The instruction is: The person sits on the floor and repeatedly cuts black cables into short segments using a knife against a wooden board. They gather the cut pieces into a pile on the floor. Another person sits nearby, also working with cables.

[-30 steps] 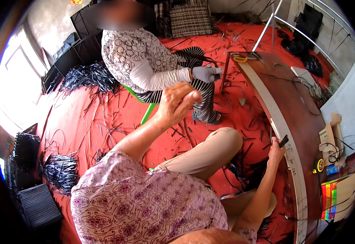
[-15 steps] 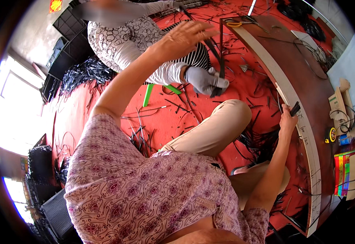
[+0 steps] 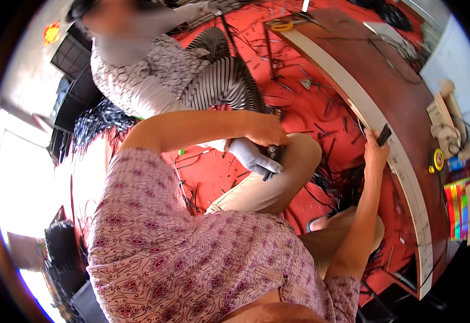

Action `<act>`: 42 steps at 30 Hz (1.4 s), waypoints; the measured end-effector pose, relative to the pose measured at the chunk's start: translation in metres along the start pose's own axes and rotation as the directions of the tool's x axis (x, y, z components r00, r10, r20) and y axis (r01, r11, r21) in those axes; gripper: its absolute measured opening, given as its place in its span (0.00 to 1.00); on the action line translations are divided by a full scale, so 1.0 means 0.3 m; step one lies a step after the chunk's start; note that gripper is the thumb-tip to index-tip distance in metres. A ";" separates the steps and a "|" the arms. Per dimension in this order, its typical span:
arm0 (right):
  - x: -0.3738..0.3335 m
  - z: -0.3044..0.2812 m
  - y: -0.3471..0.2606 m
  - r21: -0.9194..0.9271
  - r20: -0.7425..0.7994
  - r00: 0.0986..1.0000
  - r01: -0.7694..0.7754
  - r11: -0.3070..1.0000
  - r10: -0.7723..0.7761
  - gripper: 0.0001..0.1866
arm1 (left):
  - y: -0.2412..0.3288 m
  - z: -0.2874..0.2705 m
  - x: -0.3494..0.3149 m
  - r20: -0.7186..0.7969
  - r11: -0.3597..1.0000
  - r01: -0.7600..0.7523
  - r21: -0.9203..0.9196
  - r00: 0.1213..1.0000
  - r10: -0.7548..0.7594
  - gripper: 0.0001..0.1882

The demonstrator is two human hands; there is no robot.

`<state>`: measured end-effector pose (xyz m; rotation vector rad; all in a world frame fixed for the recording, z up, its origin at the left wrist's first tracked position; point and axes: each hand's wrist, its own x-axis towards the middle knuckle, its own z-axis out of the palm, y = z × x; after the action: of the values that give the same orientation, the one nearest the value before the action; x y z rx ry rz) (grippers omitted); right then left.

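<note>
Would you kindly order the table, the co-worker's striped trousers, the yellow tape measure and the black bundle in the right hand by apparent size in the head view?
1. Table
2. Striped trousers
3. Yellow tape measure and black bundle: too alike to rank.

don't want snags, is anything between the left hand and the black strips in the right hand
In this view the bent knee lies partly between the left hand and the black strips in the right hand; its height against them can't be judged. Past it, mostly scrap-strewn red floor shows.

One head-worn fisheye looks down over the patterned shirt at the nearby hands.
</note>
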<state>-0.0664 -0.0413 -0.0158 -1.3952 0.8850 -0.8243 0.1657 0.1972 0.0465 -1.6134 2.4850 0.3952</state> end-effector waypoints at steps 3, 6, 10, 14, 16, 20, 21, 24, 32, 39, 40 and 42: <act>-0.018 -0.030 -0.086 0.202 -0.053 0.990 -0.117 0.972 0.131 0.10 | 0.010 0.025 0.049 -0.168 0.950 0.202 -0.239 0.955 -0.245 0.09; 0.009 -0.152 -0.080 0.356 -0.162 0.978 -0.067 0.932 0.132 0.09 | 0.019 -0.077 0.216 -0.351 0.939 0.235 -0.251 0.882 -0.314 0.09; 0.003 -0.246 -0.073 0.517 -0.259 0.955 0.010 0.856 0.145 0.08 | 0.070 -0.166 0.533 -0.468 0.964 0.237 -0.118 0.843 -0.264 0.07; -0.034 -0.279 -0.092 0.582 -0.326 0.930 0.057 0.811 0.169 0.08 | 0.005 -0.071 0.778 -0.468 0.956 0.293 -0.028 0.841 -0.272 0.08; -0.046 -0.290 -0.095 0.602 -0.330 0.926 0.058 0.797 0.182 0.08 | -0.013 -0.041 0.831 -0.465 0.949 0.316 0.020 0.843 -0.271 0.08; -0.058 -0.307 -0.103 0.611 -0.315 0.933 0.061 0.789 0.172 0.08 | -0.051 -0.004 0.879 -0.488 0.938 0.346 0.018 0.822 -0.294 0.09; -0.059 -0.313 -0.101 0.610 -0.320 0.928 0.046 0.791 0.192 0.08 | -0.050 0.000 0.878 -0.505 0.939 0.343 0.012 0.813 -0.290 0.09; -0.055 -0.297 -0.096 0.623 -0.273 0.938 0.001 0.782 0.215 0.09 | -0.059 0.028 0.854 -0.509 0.921 0.388 -0.023 0.789 -0.345 0.09; -0.040 -0.226 -0.082 0.535 -0.286 0.941 -0.001 0.845 0.182 0.10 | -0.050 -0.006 0.871 -0.589 0.932 0.306 -0.196 0.723 -0.361 0.07; -0.046 -0.149 -0.079 0.513 -0.226 0.966 0.007 0.858 0.127 0.10 | -0.070 -0.007 0.862 -0.588 0.884 0.378 -0.276 0.661 -0.466 0.07; -0.046 -0.140 -0.079 0.512 -0.219 0.967 0.000 0.859 0.130 0.10 | -0.073 -0.006 0.860 -0.583 0.881 0.377 -0.285 0.662 -0.472 0.07; -0.050 -0.128 -0.082 0.509 -0.211 0.968 -0.011 0.861 0.137 0.09 | -0.080 0.000 0.857 -0.575 0.879 0.378 -0.291 0.666 -0.476 0.08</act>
<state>-0.1068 -0.0459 0.0099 -0.8044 0.8210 -1.0906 0.0825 -0.0364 -0.0257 -2.6903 2.3595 -0.0635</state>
